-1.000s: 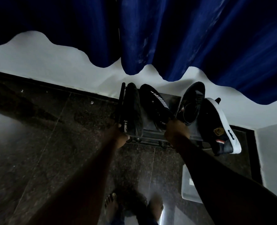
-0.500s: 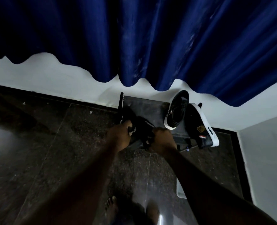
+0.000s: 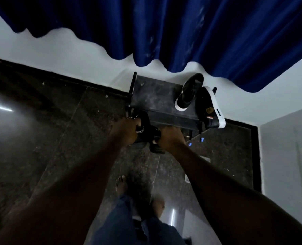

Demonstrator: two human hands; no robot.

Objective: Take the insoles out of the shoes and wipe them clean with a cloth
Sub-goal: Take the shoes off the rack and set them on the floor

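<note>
Left hand (image 3: 127, 131) curled around black lettered shoe (image 3: 144, 127), just in front of shoe rack (image 3: 157, 99) | right hand (image 3: 171, 138) grips second black shoe (image 3: 155, 147), also in front of rack | white-soled shoes (image 3: 210, 110) on rack's right end

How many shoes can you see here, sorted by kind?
2 black sport shoes, one gripped in the left hand, one in the right hand
2 white-soled shoes on the rack
Total: 4
</note>
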